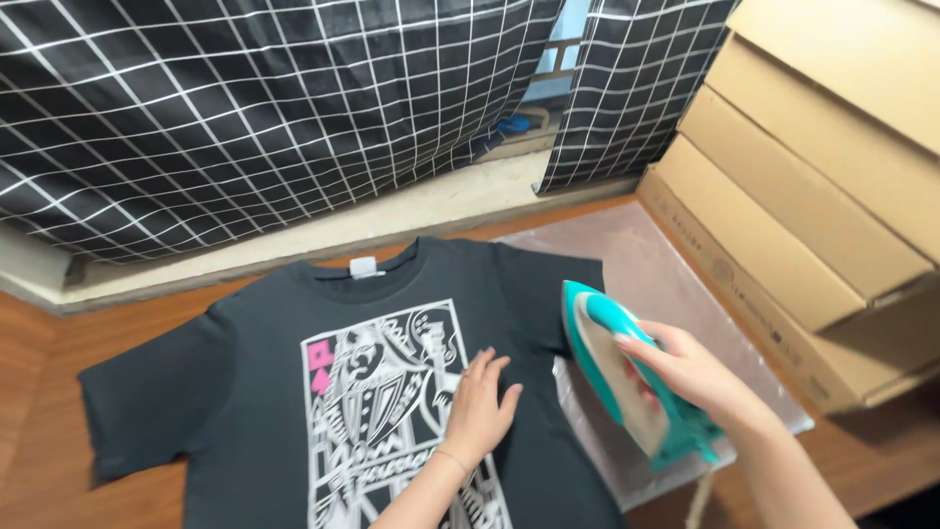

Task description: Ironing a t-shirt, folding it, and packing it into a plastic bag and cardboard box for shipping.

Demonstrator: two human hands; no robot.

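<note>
On one T-shirt [264, 392]: left hand [480, 407]; right hand [690, 372] holds one iron [612, 367].

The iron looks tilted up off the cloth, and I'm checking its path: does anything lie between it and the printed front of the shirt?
Yes. The left hand lies flat on the black T-shirt, at the right edge of its white print, directly between the print and the teal iron held tilted by the right hand.

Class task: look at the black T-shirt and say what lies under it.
The black T-shirt lies on a wooden floor; its right side overlaps a silvery mat. How far the mat runs beneath is hidden by the cloth.
</note>
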